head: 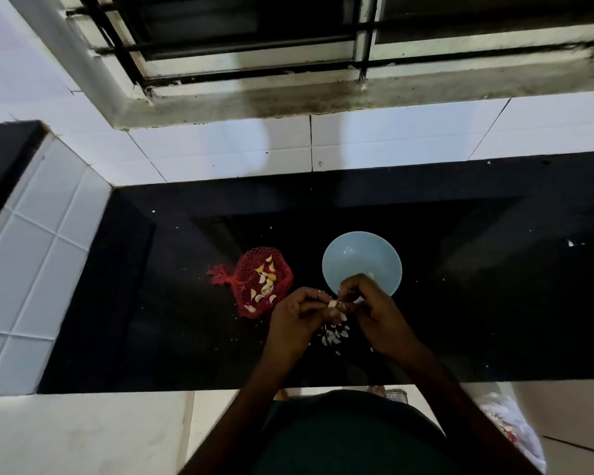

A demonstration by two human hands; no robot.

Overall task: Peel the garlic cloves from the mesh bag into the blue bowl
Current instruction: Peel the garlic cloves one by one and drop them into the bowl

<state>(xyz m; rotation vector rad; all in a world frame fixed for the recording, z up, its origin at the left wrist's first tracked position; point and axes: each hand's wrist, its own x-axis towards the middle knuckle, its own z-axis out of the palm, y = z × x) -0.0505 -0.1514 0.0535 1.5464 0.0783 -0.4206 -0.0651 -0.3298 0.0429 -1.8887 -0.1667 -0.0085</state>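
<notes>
Above the near part of the black worktop (494, 303), a little past six o'clock from the middle of my view, a garlic clove (332, 304) was held between both hands. The left hand (295, 317) had its grip curled round the clove from nine o'clock. The right hand (371, 310) met it from three o'clock, its grip pinched tight on the same clove. Loose white peels (335, 334) lay scattered at six o'clock of the clove, under the hands. The blue bowl (357, 255) stood at one o'clock, its near rim hidden behind the right hand, with a yellowish piece (371, 275) inside. The red mesh bag (246, 272) lay at ten o'clock, near the left hand, more cloves showing through it. White wall tiles (220, 156) ran at twelve o'clock.
</notes>
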